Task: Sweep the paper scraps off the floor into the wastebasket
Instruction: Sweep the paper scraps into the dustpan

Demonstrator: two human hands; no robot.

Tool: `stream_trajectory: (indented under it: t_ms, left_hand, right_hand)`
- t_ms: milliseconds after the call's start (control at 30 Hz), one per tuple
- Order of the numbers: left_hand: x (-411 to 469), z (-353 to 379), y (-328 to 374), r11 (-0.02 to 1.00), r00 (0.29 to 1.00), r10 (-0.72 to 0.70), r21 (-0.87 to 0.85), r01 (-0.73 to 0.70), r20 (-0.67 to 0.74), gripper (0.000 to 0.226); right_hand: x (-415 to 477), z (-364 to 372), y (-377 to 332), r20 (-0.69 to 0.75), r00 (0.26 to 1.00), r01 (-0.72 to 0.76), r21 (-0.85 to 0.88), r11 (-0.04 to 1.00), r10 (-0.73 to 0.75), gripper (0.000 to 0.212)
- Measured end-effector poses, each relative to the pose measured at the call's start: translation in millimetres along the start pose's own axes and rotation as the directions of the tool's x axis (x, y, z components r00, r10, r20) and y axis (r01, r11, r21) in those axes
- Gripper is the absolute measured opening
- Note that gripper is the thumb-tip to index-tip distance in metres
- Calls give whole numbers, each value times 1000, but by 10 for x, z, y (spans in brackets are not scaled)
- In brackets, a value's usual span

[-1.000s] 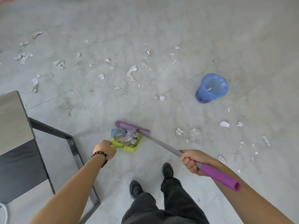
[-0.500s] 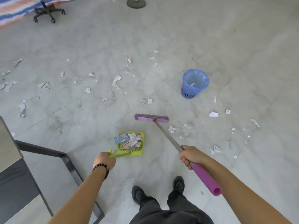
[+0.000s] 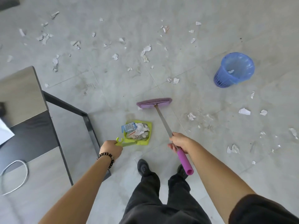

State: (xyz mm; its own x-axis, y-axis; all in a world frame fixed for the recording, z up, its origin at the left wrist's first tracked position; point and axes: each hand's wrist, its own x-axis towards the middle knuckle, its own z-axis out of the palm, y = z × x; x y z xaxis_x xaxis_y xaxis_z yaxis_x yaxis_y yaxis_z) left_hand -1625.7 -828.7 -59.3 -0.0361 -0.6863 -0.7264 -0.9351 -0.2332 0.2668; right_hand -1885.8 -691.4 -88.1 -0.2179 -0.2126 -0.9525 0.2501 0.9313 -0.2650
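Dustpan (image 3: 149,126) near table frame (image 3: 64,102); open floor (image 3: 194,96) toward wastebasket (image 3: 225,80)

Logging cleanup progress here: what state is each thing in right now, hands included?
Dustpan: loaded with collected scraps, handle gripped by the left hand.
Broom: head down at the floor, apart from the dustpan; shaft gripped by the right hand.
Wastebasket: upright, bag-lined, nearly empty, one scrap inside.
Paper scraps: many scattered loose across the floor.
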Motion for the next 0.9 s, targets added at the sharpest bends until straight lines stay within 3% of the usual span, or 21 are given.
stream_trajectory:
  t_ms: [133, 233, 300, 400, 633, 900]
  left_hand:
    - [95, -23, 130, 1000, 1000, -2, -13, 1, -9, 16]
    - [132, -53, 195, 999, 1000, -14, -29, 15, 4, 20]
    - [127, -72, 208, 999, 1000, -14, -40, 14, 3, 21]
    - [102, -99, 187, 999, 1000, -11, -40, 12, 25, 26]
    - [-115, -71, 343, 994, 995, 82, 66, -85, 54, 13]
    - [-277, 217, 1087, 930, 953, 267, 220, -293, 141, 15]
  right_hand:
    - [-121, 61, 446, 42, 994, -81, -282, 956, 97, 76]
    - [-393, -89, 551, 64, 996, -34, -382, 923, 64, 70]
    - [-586, -257, 461, 107, 991, -43, -296, 954, 77, 45]
    - [-835, -548, 281, 181, 957, -238, 31, 971, 229, 18]
    - [-1327, -894, 496, 132, 982, -178, 449, 876, 132, 22]
    - [-1404, -1204, 946, 17, 996, -74, 695, 715, 87, 20]
